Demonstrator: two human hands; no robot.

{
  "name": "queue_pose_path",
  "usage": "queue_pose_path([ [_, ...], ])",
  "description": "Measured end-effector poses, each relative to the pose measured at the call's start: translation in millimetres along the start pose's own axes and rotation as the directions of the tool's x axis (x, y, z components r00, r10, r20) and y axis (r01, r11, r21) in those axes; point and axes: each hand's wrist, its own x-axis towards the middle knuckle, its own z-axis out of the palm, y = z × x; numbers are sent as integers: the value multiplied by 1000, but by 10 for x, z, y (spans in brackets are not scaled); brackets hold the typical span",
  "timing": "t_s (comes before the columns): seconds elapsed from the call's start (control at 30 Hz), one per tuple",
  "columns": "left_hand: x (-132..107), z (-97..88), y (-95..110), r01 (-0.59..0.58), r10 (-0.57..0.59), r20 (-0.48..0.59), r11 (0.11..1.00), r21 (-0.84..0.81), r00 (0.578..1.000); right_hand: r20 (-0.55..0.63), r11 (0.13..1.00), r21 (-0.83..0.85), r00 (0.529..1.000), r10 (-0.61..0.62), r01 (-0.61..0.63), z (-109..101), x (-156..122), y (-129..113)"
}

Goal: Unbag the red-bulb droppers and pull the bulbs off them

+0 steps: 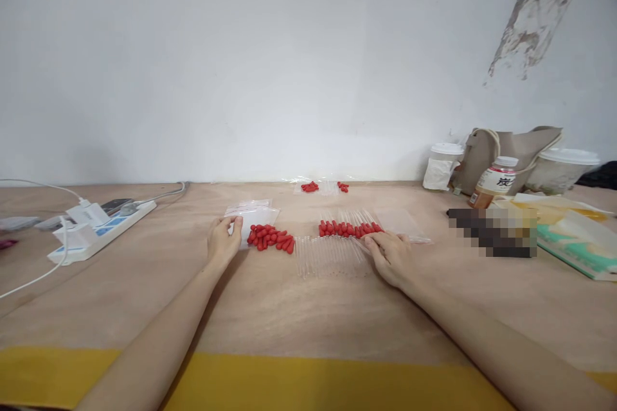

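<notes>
My left hand [224, 244] pinches the edge of a clear zip bag [255, 210] lying on the table. Beside it is a heap of loose red rubber bulbs [270, 237]. To the right lies a row of thin clear dropper tubes [330, 258], side by side. Just behind them, another row of droppers has red bulbs [349, 229] fitted, their clear stems pointing toward the wall. My right hand [391, 258] is at the right end of both rows, fingers closed around what looks like a clear tube. Its fingertips partly hide the end of the row.
Another clear bag [402, 226] lies behind my right hand. Near the wall are more red bulbs [310, 187] on clear plastic. A power strip [108, 231] with chargers stands left. Cups, a bottle [496, 183], a grey bag [470, 160] and a tissue pack [578, 244] stand right.
</notes>
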Motion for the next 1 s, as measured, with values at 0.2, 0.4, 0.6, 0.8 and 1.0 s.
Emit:
queue_pose_path([
  [0.2,-72,-8,96,-114,113,-77,993,-8,991,113,992,107,992,57,-69,55,9,20],
  [0.4,-215,-34,259,-383,383,-207,923,41,900,125,980,150,986,114,-133,37,15,3],
  [0.6,-436,2,574,-584,581,-83,811,-19,810,217,966,181,966,143,-184,19,7,14],
  [0.8,-493,172,870,-644,646,228,759,-90,729,219,943,211,953,211,-257,152,41,121],
  [1.0,-299,442,1285,-414,343,463,908,59,817,119,954,148,962,245,-261,208,79,102],
])
